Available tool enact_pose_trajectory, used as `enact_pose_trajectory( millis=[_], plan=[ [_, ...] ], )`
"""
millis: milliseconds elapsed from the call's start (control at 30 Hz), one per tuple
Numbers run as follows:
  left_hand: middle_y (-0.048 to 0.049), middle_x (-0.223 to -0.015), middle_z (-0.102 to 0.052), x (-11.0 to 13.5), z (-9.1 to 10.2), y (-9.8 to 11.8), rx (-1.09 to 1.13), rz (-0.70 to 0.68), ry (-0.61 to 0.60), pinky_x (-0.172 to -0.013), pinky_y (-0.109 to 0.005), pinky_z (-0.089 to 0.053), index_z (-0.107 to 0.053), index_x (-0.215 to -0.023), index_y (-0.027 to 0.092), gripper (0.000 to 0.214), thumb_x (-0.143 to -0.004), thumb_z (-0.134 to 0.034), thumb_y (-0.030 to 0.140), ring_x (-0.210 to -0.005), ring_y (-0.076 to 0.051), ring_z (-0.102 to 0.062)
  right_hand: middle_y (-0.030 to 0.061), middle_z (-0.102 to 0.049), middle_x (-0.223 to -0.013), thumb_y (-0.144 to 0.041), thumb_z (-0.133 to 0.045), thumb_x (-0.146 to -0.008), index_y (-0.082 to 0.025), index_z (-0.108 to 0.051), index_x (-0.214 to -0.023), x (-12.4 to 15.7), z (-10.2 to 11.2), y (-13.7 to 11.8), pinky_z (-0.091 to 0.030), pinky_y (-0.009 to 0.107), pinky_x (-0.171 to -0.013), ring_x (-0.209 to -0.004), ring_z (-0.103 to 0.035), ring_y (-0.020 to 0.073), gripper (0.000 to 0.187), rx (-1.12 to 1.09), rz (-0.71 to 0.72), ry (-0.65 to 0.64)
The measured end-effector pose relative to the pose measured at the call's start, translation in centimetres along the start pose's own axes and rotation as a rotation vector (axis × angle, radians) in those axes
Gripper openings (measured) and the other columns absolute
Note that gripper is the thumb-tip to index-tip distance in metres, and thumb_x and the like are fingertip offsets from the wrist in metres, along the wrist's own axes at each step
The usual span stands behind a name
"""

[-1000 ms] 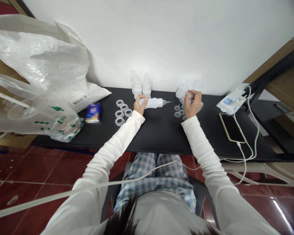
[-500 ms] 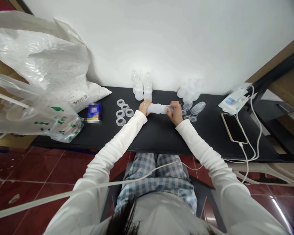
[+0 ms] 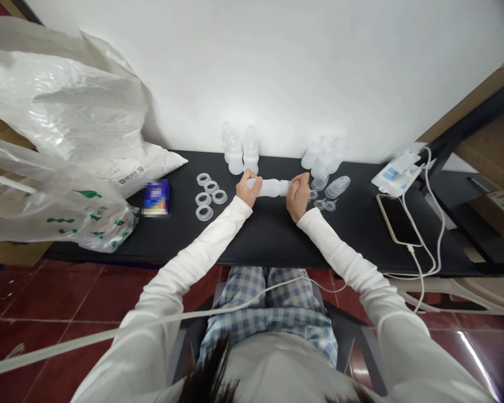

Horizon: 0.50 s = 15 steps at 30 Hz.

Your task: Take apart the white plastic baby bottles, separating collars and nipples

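Note:
I hold a white plastic bottle (image 3: 272,187) on its side above the black table (image 3: 277,235). My left hand (image 3: 248,189) is closed round its base. Over its nozzle end my right hand (image 3: 298,196) is closed; a clear cap under those fingers is hidden. Several white rings (image 3: 208,193) lie on the table left of my left hand. Clear caps (image 3: 331,187) lie to the right of my right hand. Two upright capped bottles (image 3: 241,151) stand at the wall behind my hands, and a cluster of clear caps (image 3: 323,154) stands further right.
Large plastic bags (image 3: 63,145) fill the table's left end, with a small blue packet (image 3: 156,197) beside them. A phone (image 3: 397,218) on a white cable and a white box (image 3: 397,170) lie at the right. A cardboard box sits on a shelf at far right.
My right hand left the caps at the right and came onto the bottle's nozzle end. The bottle stayed in my left hand, shifted slightly right.

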<state>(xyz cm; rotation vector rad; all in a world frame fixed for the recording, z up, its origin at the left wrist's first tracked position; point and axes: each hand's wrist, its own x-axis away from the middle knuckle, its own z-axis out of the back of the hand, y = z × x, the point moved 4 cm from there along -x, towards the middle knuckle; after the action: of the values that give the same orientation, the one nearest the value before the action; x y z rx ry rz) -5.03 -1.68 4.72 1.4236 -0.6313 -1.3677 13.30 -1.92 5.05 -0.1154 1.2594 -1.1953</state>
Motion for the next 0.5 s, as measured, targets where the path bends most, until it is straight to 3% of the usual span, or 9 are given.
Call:
enact_pose_trajectory(
  millis=[100,233,367,500],
  plan=[
    [-0.0015,-0.081,-0.066,0.0,0.4,0.9,-0.14,-0.221,-0.057,-0.077,-0.029,-0.054,-0.053,-0.082,0.022,0.033,-0.084,-0.057,0.055,-0.078,-0.016,-0.066,-0.0008,-0.049,-0.067,-0.023,-0.029,-0.095,-0.025,-0.041,-0.082,-0.1,0.0,-0.1,-0.043,0.032,-0.061,-0.059,-0.05,0.0166,0.018,0.031,-0.089,-0.055],
    [-0.004,-0.091,-0.072,0.1,0.6,1.4,-0.299,-0.322,-0.174,-0.08,-0.03,-0.054,-0.059,-0.092,0.02,0.032,-0.086,-0.057,0.051,-0.085,-0.019,-0.07,-0.002,-0.045,-0.062,-0.023,-0.03,-0.095,-0.026,-0.04,-0.074,-0.8,0.2,0.3,-0.042,0.032,-0.062,-0.06,-0.049,0.0171,0.023,0.057,-0.147,-0.123],
    [-0.0061,-0.113,-0.073,0.6,0.6,1.9,-0.492,-0.345,-0.327,-0.085,-0.032,-0.053,-0.062,-0.114,0.021,0.043,-0.085,-0.063,0.053,-0.1,-0.022,-0.068,-0.0001,-0.053,-0.066,-0.026,-0.03,-0.097,-0.025,-0.043,-0.075,-1.8,1.4,0.3,-0.041,0.032,-0.063,-0.063,-0.052,0.0175,0.025,0.043,-0.08,-0.094],
    [-0.0101,-0.119,-0.072,1.3,0.2,2.2,-0.754,-0.397,-0.482,-0.094,-0.041,-0.048,-0.063,-0.125,0.023,0.054,-0.079,-0.075,0.048,-0.111,-0.029,-0.061,0.0016,-0.061,-0.077,-0.036,-0.033,-0.1,-0.023,-0.051,-0.093,-1.6,2.0,0.0,-0.043,0.031,-0.063,-0.063,-0.055,0.0168,0.023,0.036,0.076,-0.132]
  ],
)
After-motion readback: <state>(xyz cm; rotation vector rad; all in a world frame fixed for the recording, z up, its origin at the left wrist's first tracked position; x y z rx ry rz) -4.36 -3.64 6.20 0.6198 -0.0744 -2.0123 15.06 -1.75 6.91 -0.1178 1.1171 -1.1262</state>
